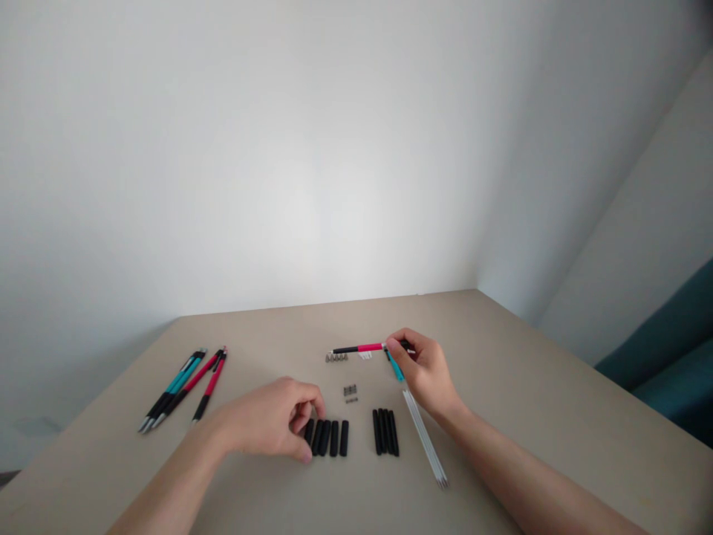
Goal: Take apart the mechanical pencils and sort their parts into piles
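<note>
My left hand (267,420) is at the left end of a row of several black pen grips (334,438). Its thumb and forefinger curl around the leftmost grip, which is partly hidden. Between the fingers of my right hand (420,368) is a pink-and-black pen (368,347), held level and pointing left. Just below the pen's left end stand several small metal cone tips (336,358). Small springs (350,390) lie closer to me, in the middle. A teal pen barrel (395,368) lies beside my right hand, partly covered by it.
Several thin black tubes (385,432) lie right of the grips. White pen refills (424,438) lie beside my right forearm. At the left are teal pens (175,386) and pink pens (212,383). Small white pieces (365,356) sit behind the springs. A wall (312,186) borders the table (267,490).
</note>
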Demonstrator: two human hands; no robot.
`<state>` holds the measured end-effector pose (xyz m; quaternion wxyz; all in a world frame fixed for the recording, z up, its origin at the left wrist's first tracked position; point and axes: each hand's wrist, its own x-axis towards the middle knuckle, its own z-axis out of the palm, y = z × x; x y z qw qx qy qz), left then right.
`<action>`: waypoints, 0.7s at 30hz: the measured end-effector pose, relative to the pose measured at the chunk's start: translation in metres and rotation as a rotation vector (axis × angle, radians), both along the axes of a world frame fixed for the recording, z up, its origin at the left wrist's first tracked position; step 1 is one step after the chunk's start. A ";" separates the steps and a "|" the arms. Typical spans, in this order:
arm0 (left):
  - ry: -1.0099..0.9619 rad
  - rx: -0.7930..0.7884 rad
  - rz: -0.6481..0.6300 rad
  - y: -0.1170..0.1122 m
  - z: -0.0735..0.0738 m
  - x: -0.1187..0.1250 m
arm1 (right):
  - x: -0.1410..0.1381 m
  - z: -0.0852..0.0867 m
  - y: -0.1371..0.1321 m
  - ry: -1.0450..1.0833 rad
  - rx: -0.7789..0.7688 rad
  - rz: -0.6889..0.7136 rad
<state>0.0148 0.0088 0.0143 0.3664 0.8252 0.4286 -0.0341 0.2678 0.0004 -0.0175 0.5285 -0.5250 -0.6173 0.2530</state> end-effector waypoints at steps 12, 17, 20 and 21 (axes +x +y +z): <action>0.022 -0.085 0.035 0.000 0.005 0.000 | 0.000 -0.001 -0.001 0.009 -0.005 0.008; -0.025 -0.094 0.039 -0.001 0.003 0.001 | 0.000 0.002 -0.002 -0.009 -0.003 0.009; -0.025 -0.076 0.042 -0.001 0.001 0.002 | 0.000 0.002 -0.002 -0.015 0.000 0.008; -0.023 -0.065 0.043 -0.001 0.001 0.002 | 0.000 0.002 -0.002 -0.014 -0.002 0.010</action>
